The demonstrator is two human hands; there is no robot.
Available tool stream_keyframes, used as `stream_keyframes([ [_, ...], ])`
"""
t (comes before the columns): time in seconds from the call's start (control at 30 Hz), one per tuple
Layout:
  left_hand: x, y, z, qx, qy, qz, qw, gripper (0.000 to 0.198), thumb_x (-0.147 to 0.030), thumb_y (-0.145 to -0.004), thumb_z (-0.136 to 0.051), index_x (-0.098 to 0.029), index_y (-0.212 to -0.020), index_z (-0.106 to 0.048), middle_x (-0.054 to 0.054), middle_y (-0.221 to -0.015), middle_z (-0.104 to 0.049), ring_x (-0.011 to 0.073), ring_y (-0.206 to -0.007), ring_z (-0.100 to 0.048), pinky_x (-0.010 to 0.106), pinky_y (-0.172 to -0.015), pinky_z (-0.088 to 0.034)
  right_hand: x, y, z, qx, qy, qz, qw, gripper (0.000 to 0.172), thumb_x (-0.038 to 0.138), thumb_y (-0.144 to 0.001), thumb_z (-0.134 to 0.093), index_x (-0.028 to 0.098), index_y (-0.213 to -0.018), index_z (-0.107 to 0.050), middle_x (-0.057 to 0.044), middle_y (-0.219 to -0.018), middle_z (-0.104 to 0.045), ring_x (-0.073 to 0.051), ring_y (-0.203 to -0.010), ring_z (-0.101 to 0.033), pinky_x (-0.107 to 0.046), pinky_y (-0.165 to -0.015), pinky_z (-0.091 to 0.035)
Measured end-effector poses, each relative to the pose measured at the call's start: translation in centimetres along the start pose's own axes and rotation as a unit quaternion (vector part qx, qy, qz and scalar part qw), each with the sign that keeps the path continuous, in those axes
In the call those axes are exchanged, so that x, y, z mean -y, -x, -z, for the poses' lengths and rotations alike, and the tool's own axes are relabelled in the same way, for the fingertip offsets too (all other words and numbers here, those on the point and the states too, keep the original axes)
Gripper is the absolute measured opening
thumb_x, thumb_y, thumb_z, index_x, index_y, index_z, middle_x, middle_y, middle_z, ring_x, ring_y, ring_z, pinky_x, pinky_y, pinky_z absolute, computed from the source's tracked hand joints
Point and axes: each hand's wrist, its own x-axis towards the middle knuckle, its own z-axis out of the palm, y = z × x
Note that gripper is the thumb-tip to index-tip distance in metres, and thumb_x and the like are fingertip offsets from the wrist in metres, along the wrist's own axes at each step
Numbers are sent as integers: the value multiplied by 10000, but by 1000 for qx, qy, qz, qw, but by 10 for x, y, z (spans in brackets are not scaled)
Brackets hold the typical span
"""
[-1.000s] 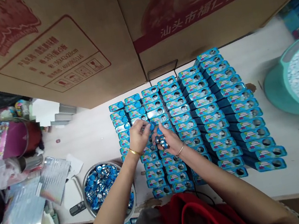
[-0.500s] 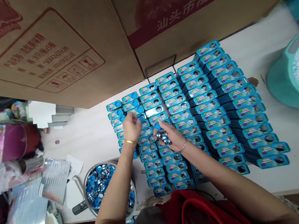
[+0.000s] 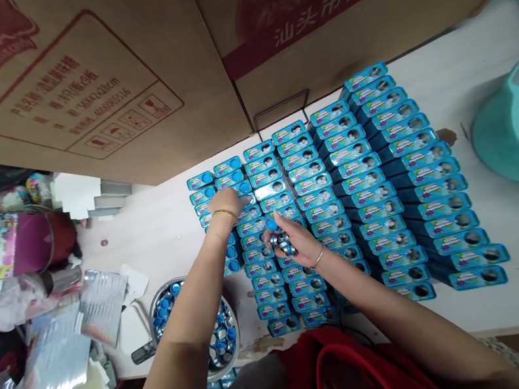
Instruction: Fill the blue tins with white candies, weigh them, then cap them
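**Right hand** [image 3: 292,245] with fingers [image 3: 280,234] curled together, clamped on a small stack of blue-and-silver caps [image 3: 282,244]. A single blue cap [image 3: 272,223] sits just beyond these fingertips. The left hand [image 3: 227,203] lies further along the same rows, its fingers bunched downward onto the tins; whether they grip anything cannot be told. Around and beyond both sets of fingers, blue tins [image 3: 349,167] stand in close rows. Progress: a few tins beyond the left fingertips show blue caps in their round recesses, while most, beneath and right of the fingers, show portraits or dark windows. Below the left hand, a steel bowl [image 3: 235,321] holds many loose caps. A cardboard carton [image 3: 96,82] lies beyond the fingers.
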Motion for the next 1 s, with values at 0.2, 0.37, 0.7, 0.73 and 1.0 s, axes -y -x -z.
stream_keyframes([
  [0.2, 5, 59, -10, -44, 120, -177, 976, 256, -364, -820, -588, -212, -1026, -593, 41, -902, -640, 165, -845, -591, 256, -747, -451, 2, 3, 0, -13, -2, -7, 1000, 515, 682, -748, -509, 177, -662, -555, -42, -642, -623, -123, -537, -561, -179, -312, -322],
  [0.37, 12, 95, -37, -49, 257, -256, 931, 80, -260, -788, -602, -181, -795, -589, 9, -815, -600, 123, -771, -564, 228, -723, -458, -6, 3, 0, -31, 3, -30, 999, 487, 666, -749, -528, 182, -734, -579, -36, -617, -626, -131, -509, -568, -184, -302, -332],
  [0.7, 10, 40, -27, -48, 94, -40, 994, 263, -339, -719, -653, -190, -563, -502, 55, -659, -606, 219, -722, -589, 287, -619, -391, -10, 1, 9, -32, -2, -93, 995, 542, 706, -728, -508, 172, -702, -593, -13, -541, -576, -112, -455, -541, -176, -294, -317],
  [0.73, 8, 37, -26, -37, 80, -34, 996, 297, -373, -706, -667, -188, -541, -503, 68, -657, -609, 238, -739, -597, 300, -629, -398, -9, 1, 9, -30, -3, -99, 995, 554, 715, -724, -502, 170, -685, -592, -13, -538, -574, -113, -452, -542, -176, -293, -315],
  [1.0, 2, 50, -20, -37, 72, -68, 994, 185, -347, -740, -666, -166, -760, -633, 107, -817, -646, 269, -871, -603, 350, -741, -452, -8, 9, 10, -19, 8, -148, 989, 617, 749, -719, -453, 154, -630, -592, -33, -540, -578, -112, -441, -551, -161, -275, -290],
])
